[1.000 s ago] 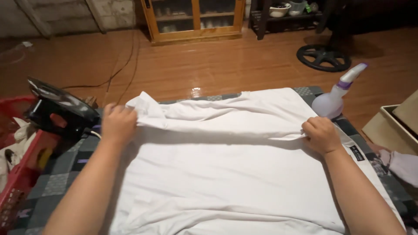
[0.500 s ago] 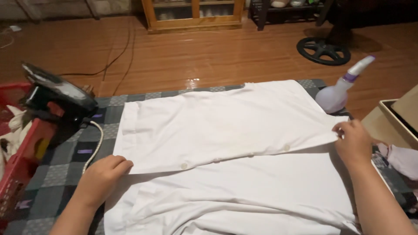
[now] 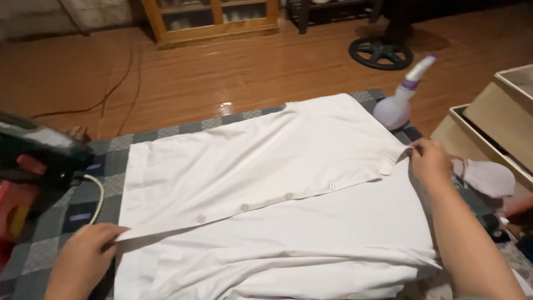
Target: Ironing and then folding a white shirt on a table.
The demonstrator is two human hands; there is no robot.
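White shirt (image 3: 266, 211) lies spread over the checked grey blanket (image 3: 61, 222) on the wooden floor (image 3: 233, 72), and it looks different from a second ago. Then the upper panel was bunched in a ridge across the middle; now I have drawn it down flat, so its buttoned edge runs in a slant from lower left to upper right, four pale buttons showing. By my judgement the front is laid out smooth and ready for pressing.

My left hand (image 3: 83, 258) pinches the lower end of that edge between thumb and fingers. My right hand (image 3: 430, 161) grips the cloth at the collar end.

At the right stand beige open boxes (image 3: 488, 125), plain-sided. Black iron (image 3: 36, 161) sits at the left with its white cord. Beyond the shirt's far corner stands a translucent spray bottle (image 3: 395, 105) with a purple collar; any label on it is too small to tell.
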